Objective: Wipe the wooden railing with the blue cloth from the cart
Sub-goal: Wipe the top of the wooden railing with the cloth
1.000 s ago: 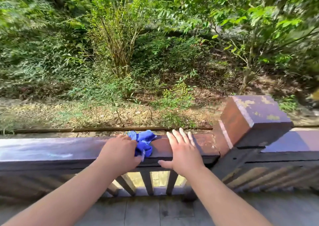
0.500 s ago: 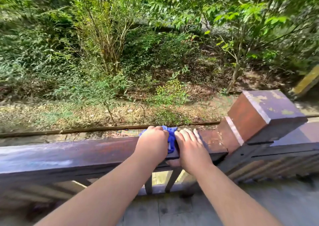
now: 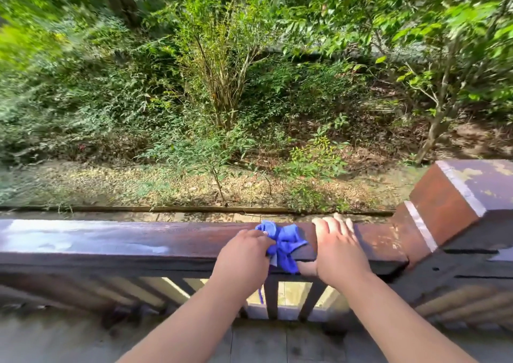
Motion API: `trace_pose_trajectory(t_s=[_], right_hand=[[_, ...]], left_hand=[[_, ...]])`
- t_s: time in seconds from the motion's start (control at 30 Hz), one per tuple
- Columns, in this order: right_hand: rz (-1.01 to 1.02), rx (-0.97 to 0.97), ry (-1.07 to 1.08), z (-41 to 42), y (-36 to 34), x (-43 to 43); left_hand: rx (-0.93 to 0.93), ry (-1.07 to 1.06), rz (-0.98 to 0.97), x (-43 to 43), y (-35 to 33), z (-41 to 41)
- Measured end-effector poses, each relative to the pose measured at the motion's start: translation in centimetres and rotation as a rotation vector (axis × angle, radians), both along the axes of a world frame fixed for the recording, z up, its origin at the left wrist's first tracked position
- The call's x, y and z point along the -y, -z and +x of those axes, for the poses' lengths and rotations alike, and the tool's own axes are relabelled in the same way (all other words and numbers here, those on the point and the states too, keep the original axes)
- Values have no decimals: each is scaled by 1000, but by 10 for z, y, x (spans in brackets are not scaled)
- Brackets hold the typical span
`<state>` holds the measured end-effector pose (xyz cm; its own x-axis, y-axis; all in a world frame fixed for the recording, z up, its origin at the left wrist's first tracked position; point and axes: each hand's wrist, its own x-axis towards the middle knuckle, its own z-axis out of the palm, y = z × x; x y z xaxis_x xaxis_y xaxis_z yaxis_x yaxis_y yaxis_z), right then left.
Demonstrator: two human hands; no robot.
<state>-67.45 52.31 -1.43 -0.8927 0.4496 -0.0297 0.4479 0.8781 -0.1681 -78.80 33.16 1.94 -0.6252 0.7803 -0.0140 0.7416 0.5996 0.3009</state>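
Blue cloth (image 3: 283,244) sits bunched on top of the wooden railing (image 3: 138,243), between our two hands and draped over the near edge, with a thin strand hanging down by the slats. Our left hand (image 3: 244,254) grips the cloth's left side, its fingers curled shut around the bunch. Our right hand (image 3: 337,249) lies flat on the railing just beside the cloth, fingers pressed together over the top and thumb hooked under the near edge, close to the square post (image 3: 455,204). The cart is not in view. To wipe well from here, we judge it best to flatten the bunch so more fabric meets the wood, press down evenly, and pull long strokes leftward toward the pale, dusty-looking stretch, using the right hand for support.
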Motion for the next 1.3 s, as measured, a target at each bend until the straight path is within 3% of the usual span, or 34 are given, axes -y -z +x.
trace_pose_trajectory(t_s=[0.27, 0.57, 0.83, 1.13, 1.3], right_hand=[[-32, -34, -115, -53, -5, 68], [-2, -23, -255, -144, 10, 204], [-7, -29, -165, -224, 9, 300], [72, -22, -90, -231, 17, 310], [75, -9, -61, -230, 16, 313]], left_hand=[[-152, -67, -97, 63, -8, -36], [-215, -178, -89, 223, -6, -124], [-228, -181, -70, 322, -5, -198], [-257, -104, -177, 328, -5, -210], [-272, -94, -136, 330, -3, -214]])
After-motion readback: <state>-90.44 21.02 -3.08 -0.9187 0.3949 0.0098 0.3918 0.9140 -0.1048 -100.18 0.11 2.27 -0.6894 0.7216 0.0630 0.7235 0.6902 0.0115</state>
